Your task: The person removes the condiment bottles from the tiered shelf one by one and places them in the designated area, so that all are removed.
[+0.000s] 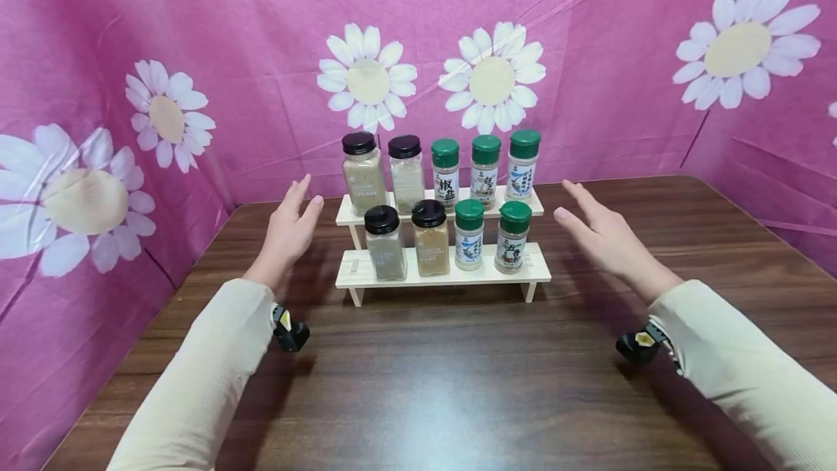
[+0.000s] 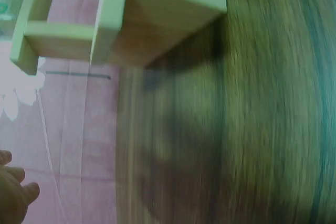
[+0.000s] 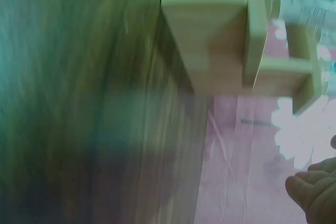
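A two-tier pale wooden rack (image 1: 350, 272) stands on the table between both hands. Its back tier carries two square spice jars with black lids, such as the large jar (image 1: 365, 179), and three green-capped shakers, one a labelled shaker (image 1: 522, 174) at the right end. On the front tier are two more black-lidded jars, among them a brown-filled jar (image 1: 431, 244), and two green-capped shakers, including the right-hand shaker (image 1: 511, 242). My left hand (image 1: 288, 232) hovers left of the rack, fingers extended, holding nothing. To the right, my right hand (image 1: 607, 237) is likewise empty with fingers extended.
The dark wood-grain table (image 1: 418, 384) reaches back to a pink cloth (image 1: 261, 35) printed with white daisies. A small black wrist camera (image 1: 290, 333) hangs at the left cuff, another wrist camera (image 1: 637, 347) at the right. Both wrist views show the rack's side supports (image 2: 163, 19).
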`<action>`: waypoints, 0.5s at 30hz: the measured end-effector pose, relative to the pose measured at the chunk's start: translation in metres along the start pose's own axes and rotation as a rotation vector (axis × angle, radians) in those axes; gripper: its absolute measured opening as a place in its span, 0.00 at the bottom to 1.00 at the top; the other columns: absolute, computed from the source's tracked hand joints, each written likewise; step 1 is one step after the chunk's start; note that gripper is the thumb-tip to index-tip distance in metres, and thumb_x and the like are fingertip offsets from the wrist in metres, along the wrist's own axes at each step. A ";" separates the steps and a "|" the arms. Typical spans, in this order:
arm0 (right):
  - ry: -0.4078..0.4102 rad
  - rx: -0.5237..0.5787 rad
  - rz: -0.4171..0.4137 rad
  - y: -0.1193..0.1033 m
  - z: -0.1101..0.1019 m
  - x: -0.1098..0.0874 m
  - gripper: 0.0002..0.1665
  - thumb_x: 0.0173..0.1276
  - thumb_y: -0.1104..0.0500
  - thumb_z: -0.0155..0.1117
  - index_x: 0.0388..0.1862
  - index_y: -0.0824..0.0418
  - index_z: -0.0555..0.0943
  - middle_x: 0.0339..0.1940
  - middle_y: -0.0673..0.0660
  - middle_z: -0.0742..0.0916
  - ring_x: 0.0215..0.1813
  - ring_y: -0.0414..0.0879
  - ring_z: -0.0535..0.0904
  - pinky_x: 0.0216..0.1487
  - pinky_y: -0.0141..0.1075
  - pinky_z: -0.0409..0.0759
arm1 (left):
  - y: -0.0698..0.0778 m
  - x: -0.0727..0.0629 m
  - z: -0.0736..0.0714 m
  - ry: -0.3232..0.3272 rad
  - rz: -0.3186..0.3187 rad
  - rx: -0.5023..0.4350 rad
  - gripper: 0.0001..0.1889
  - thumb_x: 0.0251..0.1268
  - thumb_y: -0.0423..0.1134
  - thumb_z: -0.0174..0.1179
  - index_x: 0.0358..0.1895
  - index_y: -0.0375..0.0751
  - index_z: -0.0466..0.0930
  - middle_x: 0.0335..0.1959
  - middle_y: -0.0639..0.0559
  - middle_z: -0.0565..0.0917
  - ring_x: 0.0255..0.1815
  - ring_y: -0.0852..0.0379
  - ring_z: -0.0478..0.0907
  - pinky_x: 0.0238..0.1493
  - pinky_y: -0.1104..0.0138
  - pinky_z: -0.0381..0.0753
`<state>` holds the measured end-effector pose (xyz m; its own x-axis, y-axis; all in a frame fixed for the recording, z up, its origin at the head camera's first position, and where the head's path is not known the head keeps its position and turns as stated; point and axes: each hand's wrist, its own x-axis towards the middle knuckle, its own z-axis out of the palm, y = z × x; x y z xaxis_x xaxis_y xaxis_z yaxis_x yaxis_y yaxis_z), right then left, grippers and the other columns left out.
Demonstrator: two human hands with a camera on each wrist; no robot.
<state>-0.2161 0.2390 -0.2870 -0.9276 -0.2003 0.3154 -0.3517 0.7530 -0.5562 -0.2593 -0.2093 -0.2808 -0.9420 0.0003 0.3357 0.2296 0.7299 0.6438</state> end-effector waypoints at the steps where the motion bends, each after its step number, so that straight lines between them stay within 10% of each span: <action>1: 0.012 0.013 -0.004 -0.003 0.001 -0.003 0.36 0.73 0.46 0.41 0.74 0.59 0.50 0.71 0.71 0.59 0.68 0.70 0.55 0.63 0.65 0.56 | 0.002 0.000 0.002 0.009 -0.006 -0.029 0.29 0.71 0.48 0.41 0.72 0.46 0.53 0.73 0.40 0.52 0.73 0.45 0.46 0.73 0.51 0.48; 15: 0.127 0.202 -0.003 -0.038 0.022 -0.028 0.28 0.74 0.51 0.43 0.68 0.62 0.62 0.62 0.71 0.72 0.61 0.67 0.69 0.58 0.62 0.66 | 0.020 -0.001 0.024 0.082 -0.228 -0.529 0.24 0.72 0.43 0.43 0.70 0.48 0.60 0.70 0.50 0.61 0.67 0.52 0.61 0.69 0.60 0.60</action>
<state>-0.1798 0.2026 -0.2915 -0.9077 -0.1121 0.4044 -0.3842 0.6092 -0.6937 -0.2600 -0.1782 -0.2849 -0.9648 -0.1850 0.1867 0.1341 0.2643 0.9551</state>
